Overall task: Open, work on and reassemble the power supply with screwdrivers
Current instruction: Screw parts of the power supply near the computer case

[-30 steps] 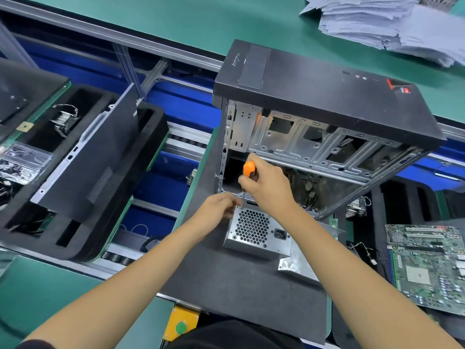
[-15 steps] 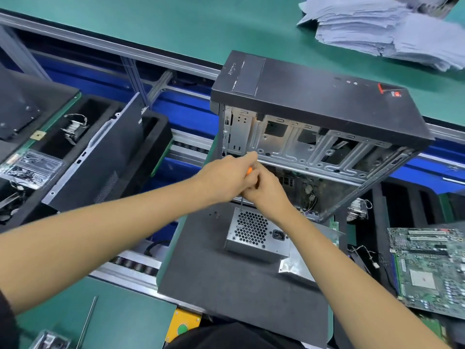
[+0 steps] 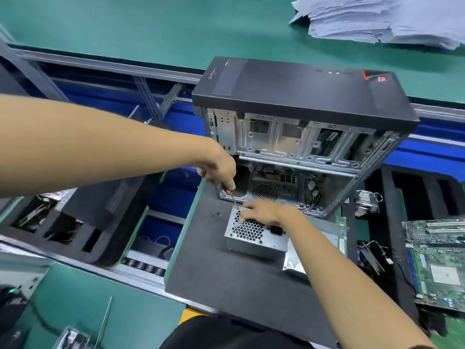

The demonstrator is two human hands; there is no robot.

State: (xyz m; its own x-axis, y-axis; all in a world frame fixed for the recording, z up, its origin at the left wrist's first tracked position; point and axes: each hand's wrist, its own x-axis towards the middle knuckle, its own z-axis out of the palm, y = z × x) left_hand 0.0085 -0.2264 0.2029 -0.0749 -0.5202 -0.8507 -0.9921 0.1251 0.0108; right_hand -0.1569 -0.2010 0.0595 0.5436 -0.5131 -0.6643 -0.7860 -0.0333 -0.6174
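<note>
A silver power supply point(image 3: 254, 241) with a honeycomb grille stands on a dark foam mat point(image 3: 221, 275), just in front of an open black computer case point(image 3: 302, 114). My left hand point(image 3: 220, 170) grips an orange-handled screwdriver point(image 3: 231, 195), whose thin shaft slants down to the supply's upper left corner. My right hand point(image 3: 266, 212) rests on top of the supply, fingers spread over the grille. A few small dark screws point(image 3: 217, 215) lie on the mat left of the supply.
A green motherboard point(image 3: 440, 263) lies at the right. A black foam tray point(image 3: 75, 222) holding a side panel sits to the left. Stacked papers point(image 3: 382, 18) lie at the far right on the green bench. A thin metal rod point(image 3: 104, 321) lies near the bottom left.
The screwdriver has passed from my right hand to my left hand. My right hand has dropped onto the top of the power supply. The screwdriver now points down at the supply's corner.
</note>
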